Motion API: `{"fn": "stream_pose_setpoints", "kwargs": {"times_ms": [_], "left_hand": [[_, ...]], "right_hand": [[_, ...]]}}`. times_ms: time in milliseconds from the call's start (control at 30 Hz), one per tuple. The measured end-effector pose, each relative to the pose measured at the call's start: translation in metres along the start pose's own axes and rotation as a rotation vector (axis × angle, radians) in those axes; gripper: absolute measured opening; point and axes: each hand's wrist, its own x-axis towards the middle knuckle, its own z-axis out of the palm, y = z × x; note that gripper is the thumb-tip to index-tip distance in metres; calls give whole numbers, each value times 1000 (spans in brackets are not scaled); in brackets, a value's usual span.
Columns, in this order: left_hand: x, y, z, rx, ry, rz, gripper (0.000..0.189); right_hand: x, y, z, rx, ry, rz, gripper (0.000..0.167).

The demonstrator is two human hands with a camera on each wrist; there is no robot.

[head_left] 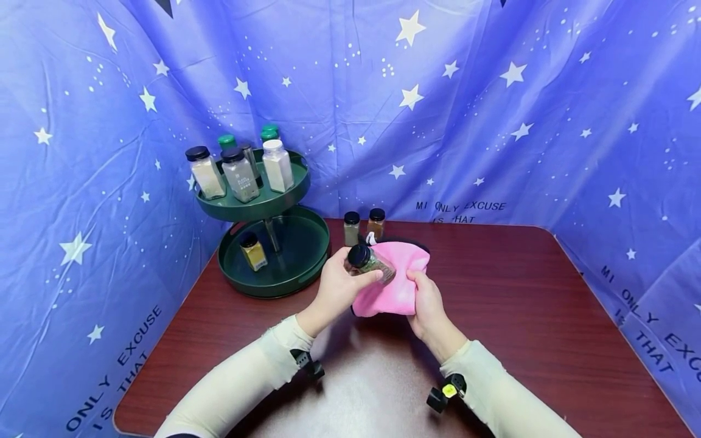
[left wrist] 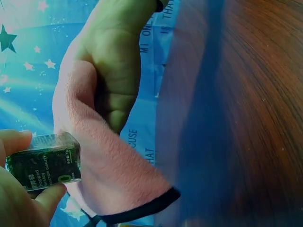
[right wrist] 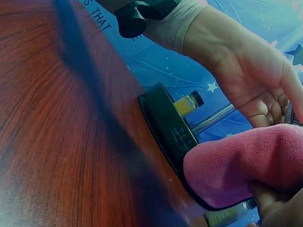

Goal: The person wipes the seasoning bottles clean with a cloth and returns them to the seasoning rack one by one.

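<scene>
In the head view my left hand (head_left: pixel 339 281) grips a spice jar (head_left: pixel 378 266) with a black lid, tilted so its base points right. Dark green flakes and printed lettering show on the jar in the left wrist view. My right hand (head_left: pixel 427 302) holds a pink cloth (head_left: pixel 402 292) with dark edging, thumb on top and the other fingers hidden behind it. The jar's base lies against or just over the cloth; which one I cannot tell. In the right wrist view the cloth (right wrist: pixel 236 161) hangs folded over the right hand's fingers.
A green two-tier round rack (head_left: pixel 249 210) stands at the left, several jars on its upper tier and a yellow jar (head_left: pixel 254 252) on the lower. Two black-lidded jars, one greenish (head_left: pixel 352 228) and one brown (head_left: pixel 376 222), stand behind the cloth. Starry blue curtains (head_left: pixel 350 109) surround the dark red table (head_left: pixel 520 304).
</scene>
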Motion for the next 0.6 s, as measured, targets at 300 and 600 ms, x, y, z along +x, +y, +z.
{"fn": "stream_pose_setpoints", "kwargs": {"times_ms": [300, 600], "left_hand": [[7, 2, -5, 44, -27, 6, 43], [10, 8, -9, 164, -79, 0, 42]], "right_hand": [[-5, -4, -6, -22, 65, -34, 17], [-4, -7, -7, 76, 115, -114, 20]]}}
